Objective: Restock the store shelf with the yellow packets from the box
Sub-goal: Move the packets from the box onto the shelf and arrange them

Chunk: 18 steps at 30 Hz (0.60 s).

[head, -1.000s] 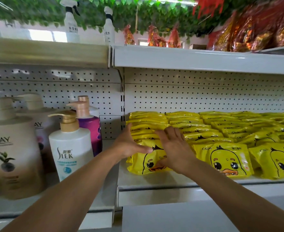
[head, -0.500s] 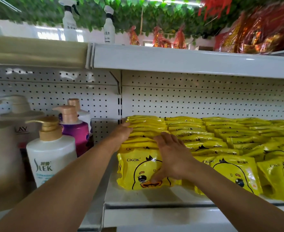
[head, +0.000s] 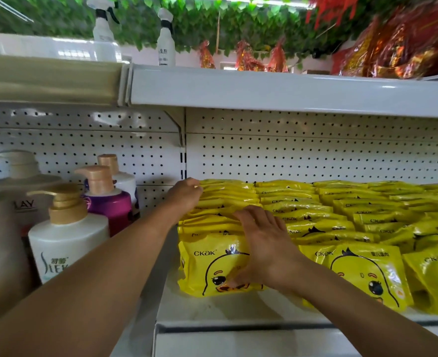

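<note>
Right hand [head: 261, 249] is what I see first: it lies on the leftmost row of yellow packets [head: 225, 202], fingers spread and fairly straight over the packet tops, thumb down against the duck face of the front packet [head: 207, 269]. From my seat I read it as open and pressing, not gripping. My left hand [head: 187, 193] reaches further back along the same row's left edge, fingers bent over the rear packets; whether it truly pinches one I cannot tell. More rows of packets fill the white shelf [head: 212, 309] to the right. Left of the divider stand pump bottles, a white one [head: 67, 243] and a purple one [head: 108, 202]
</note>
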Available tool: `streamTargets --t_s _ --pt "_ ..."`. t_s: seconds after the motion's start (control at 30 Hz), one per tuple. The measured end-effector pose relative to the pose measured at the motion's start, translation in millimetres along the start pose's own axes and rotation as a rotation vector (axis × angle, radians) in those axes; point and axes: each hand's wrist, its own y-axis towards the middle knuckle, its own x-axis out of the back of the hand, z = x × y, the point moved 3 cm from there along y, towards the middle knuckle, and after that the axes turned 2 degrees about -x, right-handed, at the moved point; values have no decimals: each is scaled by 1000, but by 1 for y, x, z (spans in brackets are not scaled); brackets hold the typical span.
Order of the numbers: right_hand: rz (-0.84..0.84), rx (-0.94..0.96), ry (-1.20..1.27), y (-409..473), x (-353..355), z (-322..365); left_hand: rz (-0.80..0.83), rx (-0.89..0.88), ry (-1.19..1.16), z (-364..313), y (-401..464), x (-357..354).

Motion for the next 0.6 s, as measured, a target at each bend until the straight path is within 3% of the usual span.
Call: streamTargets --t_s 0.23,0.6 --pt "143 -13 -71 16 2 -8 181 26 170 -2 24 -15" --pt "33 -31 -90 9 -4 -4 103 -9 140 7 31 -8"
